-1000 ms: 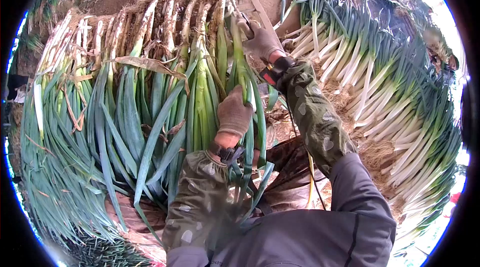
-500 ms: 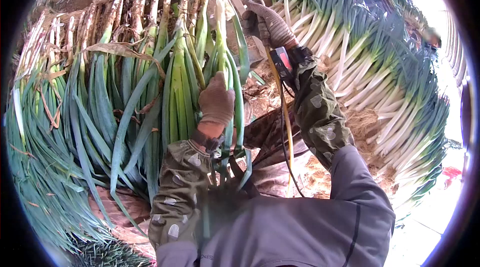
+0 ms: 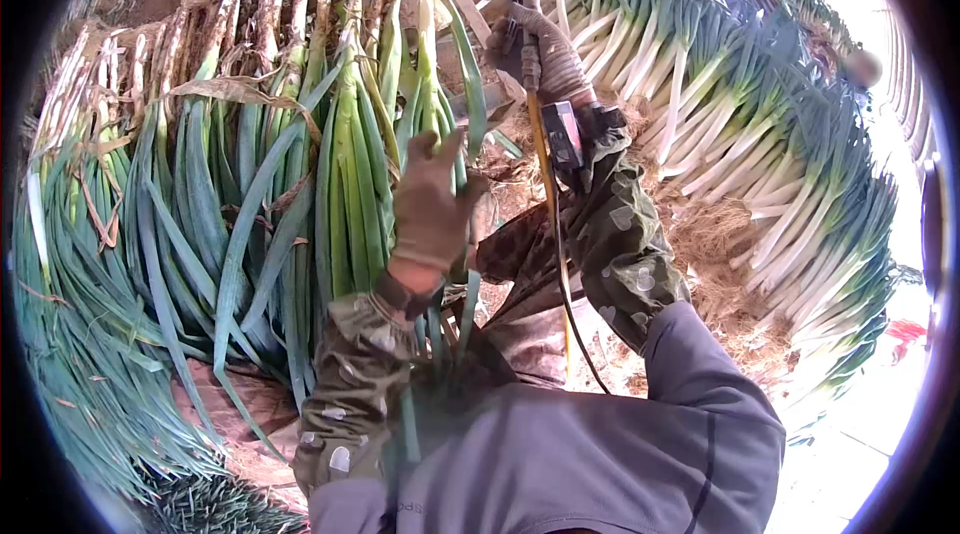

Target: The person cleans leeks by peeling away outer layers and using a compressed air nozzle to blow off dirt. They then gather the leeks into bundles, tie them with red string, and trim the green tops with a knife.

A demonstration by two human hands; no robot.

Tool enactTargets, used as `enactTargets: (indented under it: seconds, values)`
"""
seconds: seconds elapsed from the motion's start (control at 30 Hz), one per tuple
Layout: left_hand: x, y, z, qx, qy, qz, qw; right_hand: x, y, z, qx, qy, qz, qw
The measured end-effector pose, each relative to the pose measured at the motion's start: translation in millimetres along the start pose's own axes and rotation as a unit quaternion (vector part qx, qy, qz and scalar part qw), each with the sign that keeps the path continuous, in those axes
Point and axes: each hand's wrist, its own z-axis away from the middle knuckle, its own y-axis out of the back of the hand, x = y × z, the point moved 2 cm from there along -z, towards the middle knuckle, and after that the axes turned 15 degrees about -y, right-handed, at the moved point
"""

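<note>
My left hand [image 3: 432,202] wears a brown glove, its fingers spread, palm over the leaves of a green onion [image 3: 428,64]. The onion's pale shank points away from me. It lies at the right end of a row of uncleaned green onions [image 3: 205,159] with brown, dry skins. My right hand [image 3: 553,59], gloved too, has its fingers wrapped around an air gun [image 3: 530,64], mostly hidden by the hand. A yellow hose [image 3: 549,184] runs from it down toward my lap. A small black device [image 3: 563,134] sits at my right wrist.
To the right lies a long pile of cleaned green onions [image 3: 720,149] with white shanks and green tops. Root tangles and dry scraps [image 3: 715,234] cover the ground beside it. My knees in patterned trousers [image 3: 520,264] are between the piles.
My left hand has let go of the green onion's leaves and spread its fingers. My right hand has shifted slightly, still with the air gun.
</note>
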Motion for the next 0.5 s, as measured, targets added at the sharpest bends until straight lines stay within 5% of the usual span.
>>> enactTargets:
  seconds: [0.07, 0.13, 0.33, 0.5]
  values:
    - [32, 13, -6, 0.028, -0.088, 0.133, 0.987, 4, 0, 0, 0.004, -0.008, 0.023, 1.0]
    - [53, 16, -6, 0.06, -0.261, 0.116, 0.956, 10, 7, -9, 0.02, -0.012, 0.029, 0.999]
    - [83, 16, 11, 0.049, -0.244, 0.054, 0.967, -6, -2, -3, 0.034, -0.015, 0.08, 0.996]
    - [112, 12, 52, 0.004, -0.38, 0.077, 0.922, -62, 4, 19, 0.085, 0.031, 0.177, 0.98]
